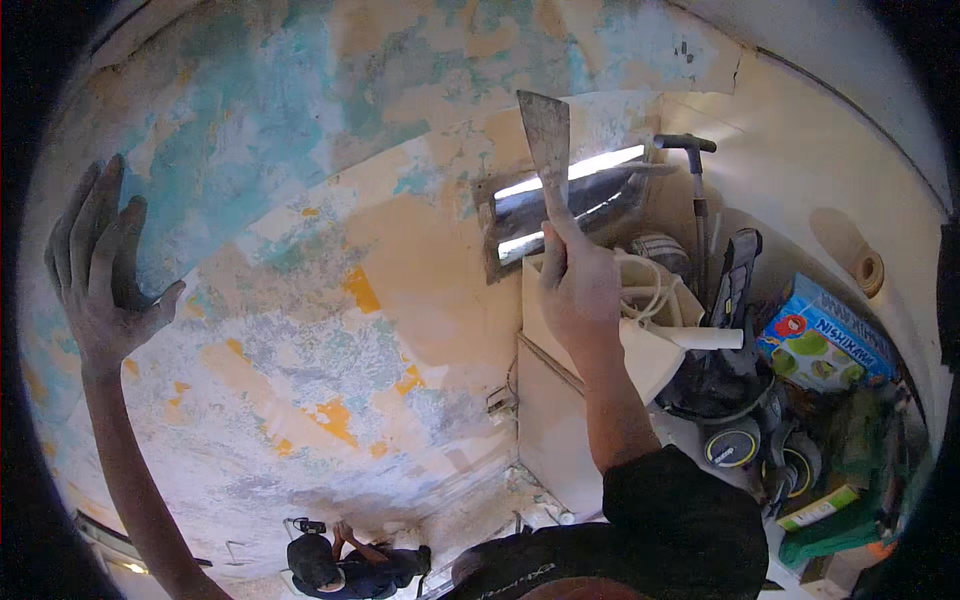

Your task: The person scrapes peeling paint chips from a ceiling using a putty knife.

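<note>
My right hand (pixel 581 289) is closed around the handle of a wide-bladed putty knife (pixel 547 131), its blade pointing up in front of the wall. At the left, my left hand (pixel 101 270) is raised with fingers spread and holds nothing; whether it touches the wall is hard to tell. Before me stretches a patchy plaster wall (pixel 285 150) with turquoise, beige, whitish and orange areas. Behind the putty knife, a dark-framed opening (pixel 517 251) with bright strips is set in the wall, partly hidden by the knife and my hand.
A cream container (pixel 667 367) with a cord stands right of my right forearm. Beyond it are a T-handled pole (pixel 697 180), a black bucket (pixel 712 397), a blue printed box (pixel 825 337) and a roll (pixel 868 272). Another person (pixel 315 562) in dark clothes is at the bottom.
</note>
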`<state>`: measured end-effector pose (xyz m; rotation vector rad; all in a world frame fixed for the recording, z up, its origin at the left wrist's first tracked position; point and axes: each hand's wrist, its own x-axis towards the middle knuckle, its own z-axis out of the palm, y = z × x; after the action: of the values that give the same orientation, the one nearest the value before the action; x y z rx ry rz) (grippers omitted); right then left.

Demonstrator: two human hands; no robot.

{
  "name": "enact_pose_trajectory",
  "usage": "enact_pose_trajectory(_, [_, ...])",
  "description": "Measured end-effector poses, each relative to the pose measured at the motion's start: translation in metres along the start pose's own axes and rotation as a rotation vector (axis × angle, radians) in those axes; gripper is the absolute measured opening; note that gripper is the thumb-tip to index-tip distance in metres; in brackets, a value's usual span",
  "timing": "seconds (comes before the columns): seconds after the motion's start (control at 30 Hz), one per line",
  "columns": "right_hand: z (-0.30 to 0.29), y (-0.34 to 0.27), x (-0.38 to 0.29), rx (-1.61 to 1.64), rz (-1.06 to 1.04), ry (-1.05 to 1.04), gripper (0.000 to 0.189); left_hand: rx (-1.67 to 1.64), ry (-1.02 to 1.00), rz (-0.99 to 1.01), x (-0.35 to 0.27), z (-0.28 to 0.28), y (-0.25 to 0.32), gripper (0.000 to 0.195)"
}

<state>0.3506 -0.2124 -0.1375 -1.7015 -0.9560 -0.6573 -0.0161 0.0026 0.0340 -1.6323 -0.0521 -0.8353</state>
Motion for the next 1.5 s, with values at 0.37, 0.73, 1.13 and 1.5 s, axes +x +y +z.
enact_pose_trajectory(0.37, [0.001, -0.016, 0.003, 0.035, 0.034, 0.037, 0.023, 0.010, -0.003, -0.034, -0.001, 0.002, 0.003, 0.062])
enact_pose_trajectory(0.73, [0.001, -0.006, -0.012, -0.063, 0.013, -0.087, 0.050, 0.004, -0.012, -0.039, -0.003, 0.002, 0.001, 0.066])
enact_pose_trajectory(1.13, [0.010, -0.020, -0.024, -0.080, -0.072, 0.002, 0.043, -0.002, -0.010, -0.035, 0.000, 0.002, 0.005, 0.065])
enact_pose_trajectory(1.5, [0.008, 0.010, 0.007, -0.005, -0.027, 0.088, 0.037, -0.016, 0.003, -0.048, -0.001, 0.002, 0.003, 0.066])
